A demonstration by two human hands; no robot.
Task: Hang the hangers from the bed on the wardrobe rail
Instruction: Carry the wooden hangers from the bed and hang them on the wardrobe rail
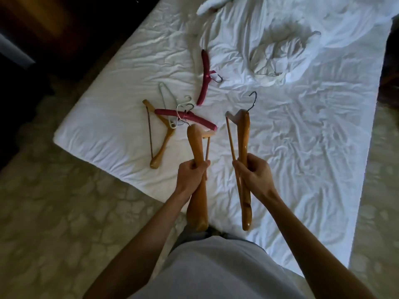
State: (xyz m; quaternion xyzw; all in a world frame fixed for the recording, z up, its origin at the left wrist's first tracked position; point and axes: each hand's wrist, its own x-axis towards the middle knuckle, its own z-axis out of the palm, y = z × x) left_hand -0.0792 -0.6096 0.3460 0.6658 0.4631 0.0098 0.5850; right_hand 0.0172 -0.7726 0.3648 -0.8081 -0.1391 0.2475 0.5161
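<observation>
My left hand (191,172) grips a wooden hanger (195,143) around its middle, held above the bed's near corner. In my right hand (254,172) is a second wooden hanger (244,134), its dark metal hook pointing away from me. Several hangers lie on the white sheet beyond my left hand: a third wooden hanger (163,138), two padded maroon hangers (205,76) (187,117), a grey wire hanger (165,93) and a white plastic one (179,113). The wardrobe rail is out of view.
The bed (302,147) has a wrinkled white sheet, with a bunched duvet (278,57) at the far side. Patterned pale carpet (54,212) spreads to the left and right of the bed. Dark furniture (26,39) stands at the upper left.
</observation>
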